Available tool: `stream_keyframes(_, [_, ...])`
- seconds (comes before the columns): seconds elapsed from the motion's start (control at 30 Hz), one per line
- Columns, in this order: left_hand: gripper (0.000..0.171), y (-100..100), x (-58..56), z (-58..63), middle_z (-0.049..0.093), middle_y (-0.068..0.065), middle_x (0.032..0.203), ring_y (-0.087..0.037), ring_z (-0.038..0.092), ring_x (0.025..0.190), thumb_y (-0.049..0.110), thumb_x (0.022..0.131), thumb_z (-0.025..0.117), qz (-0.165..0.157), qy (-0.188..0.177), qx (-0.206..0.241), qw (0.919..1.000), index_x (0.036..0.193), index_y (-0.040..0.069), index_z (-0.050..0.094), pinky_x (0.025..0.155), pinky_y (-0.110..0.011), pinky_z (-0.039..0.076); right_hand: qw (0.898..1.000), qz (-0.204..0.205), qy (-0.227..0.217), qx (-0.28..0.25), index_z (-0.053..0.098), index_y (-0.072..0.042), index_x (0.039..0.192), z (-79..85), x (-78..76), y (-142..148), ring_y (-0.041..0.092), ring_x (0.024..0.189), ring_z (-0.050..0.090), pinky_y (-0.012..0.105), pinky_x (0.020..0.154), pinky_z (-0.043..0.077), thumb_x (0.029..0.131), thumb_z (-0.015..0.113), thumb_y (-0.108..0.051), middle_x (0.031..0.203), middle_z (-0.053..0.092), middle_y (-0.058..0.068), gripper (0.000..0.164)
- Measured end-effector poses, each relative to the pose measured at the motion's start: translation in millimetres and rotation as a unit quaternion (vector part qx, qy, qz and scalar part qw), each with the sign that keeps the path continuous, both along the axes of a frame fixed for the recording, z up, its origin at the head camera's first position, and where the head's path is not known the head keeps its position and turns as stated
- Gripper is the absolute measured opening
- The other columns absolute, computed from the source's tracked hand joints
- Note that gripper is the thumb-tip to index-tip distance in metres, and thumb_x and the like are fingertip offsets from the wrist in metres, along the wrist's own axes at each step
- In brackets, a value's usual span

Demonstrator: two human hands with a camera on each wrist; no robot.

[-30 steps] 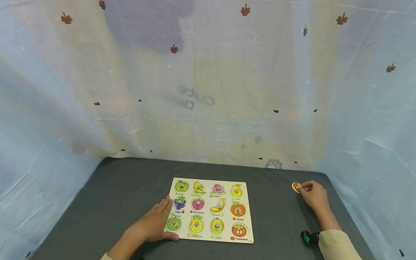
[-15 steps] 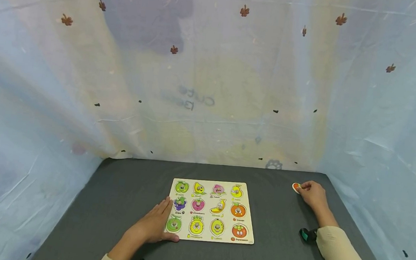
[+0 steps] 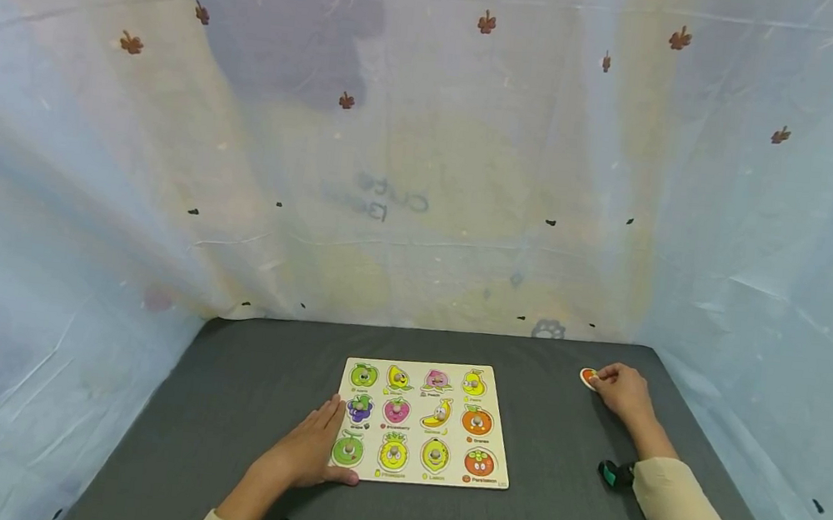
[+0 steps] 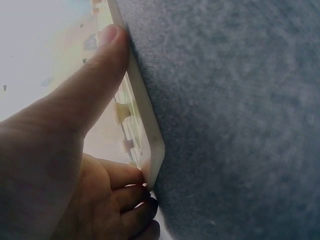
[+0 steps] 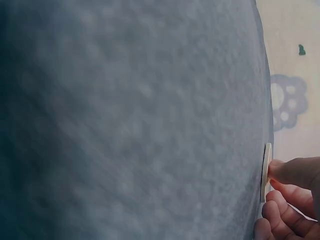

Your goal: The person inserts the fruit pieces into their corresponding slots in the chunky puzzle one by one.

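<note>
A wooden fruit puzzle board [image 3: 414, 454] lies flat, its rows of colourful fruits fitted with small knobs. My left hand [image 3: 308, 448] rests at its left side, fingers straight along the edge and thumb at the near-left corner. Seen from the left wrist, the thumb [image 4: 102, 67] lies along the board's pale edge [image 4: 145, 117]. Off to the right, near the back of the table, my right hand [image 3: 624, 393] pinches a round orange-red puzzle piece [image 3: 587, 378] with a white rim. In the right wrist view the piece [image 5: 266, 172] appears edge-on, low over the cloth.
Dark grey cloth [image 3: 528, 513] covers the table. A pale patterned curtain [image 3: 425, 169] rises along the back edge and both sides. Each wrist wears a black strap, with a green-marked device [image 3: 616, 474] at the right one.
My right hand has shifted slightly left with the puzzle piece, staying near the back right. The left hand and the board keep their places.
</note>
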State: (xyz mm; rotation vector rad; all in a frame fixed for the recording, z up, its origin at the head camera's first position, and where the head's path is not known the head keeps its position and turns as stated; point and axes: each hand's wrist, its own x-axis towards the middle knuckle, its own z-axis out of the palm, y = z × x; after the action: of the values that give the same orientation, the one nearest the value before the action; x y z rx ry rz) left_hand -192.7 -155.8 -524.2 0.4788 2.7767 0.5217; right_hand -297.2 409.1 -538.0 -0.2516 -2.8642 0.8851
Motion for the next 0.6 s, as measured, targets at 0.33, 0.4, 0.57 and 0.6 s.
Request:
stream_keyframes(0.33, [0.125,0.6,1.3,-1.4,0.020,-0.029,0.175,-0.042,0.022,0.162,0.055,0.082,0.091,0.000,0.003,0.001,1.0000,0.166,-0.010,0.025,0.131,-0.057,0.023,0.999,0.029,0.020,0.006,0.068,0.006,0.106,1.3,7.5,-15.5,0.031,0.080,0.063,0.050,0.072,0.054,0.104,0.072,-0.017,0.093,0.068,0.019,0.024])
stream_keyframes(0.4, [0.125,0.1,1.5,-1.2,0.019,-0.029,0.175,-0.043,0.022,0.162,0.055,0.082,0.091,0.000,0.004,0.002,1.0000,0.166,-0.010,0.025,0.131,-0.057,0.023,0.999,0.033,0.023,0.006,0.069,0.005,0.106,1.5,9.0,-20.7,0.030,0.080,0.063,0.050,0.072,0.054,0.104,0.073,-0.018,0.093,0.068,0.017,0.023])
stream_keyframes(0.57, [0.125,-0.7,2.2,0.0,0.019,-0.029,0.175,-0.042,0.022,0.162,0.054,0.081,0.092,0.000,0.006,0.006,1.0000,0.165,-0.010,0.026,0.131,-0.057,0.023,0.998,0.051,0.032,0.001,0.070,0.004,0.107,4.5,14.8,-35.6,0.029,0.081,0.064,0.050,0.073,0.054,0.104,0.073,-0.018,0.093,0.068,0.015,0.022])
stream_keyframes(0.6, [0.125,-0.8,2.1,0.0,0.019,-0.029,0.175,-0.042,0.022,0.162,0.055,0.081,0.092,0.000,0.007,0.004,1.0000,0.165,-0.010,0.026,0.131,-0.057,0.023,0.998,0.055,0.033,-0.001,0.070,0.003,0.107,5.3,16.5,-38.6,0.029,0.081,0.064,0.050,0.074,0.054,0.104,0.073,-0.018,0.094,0.068,0.015,0.022])
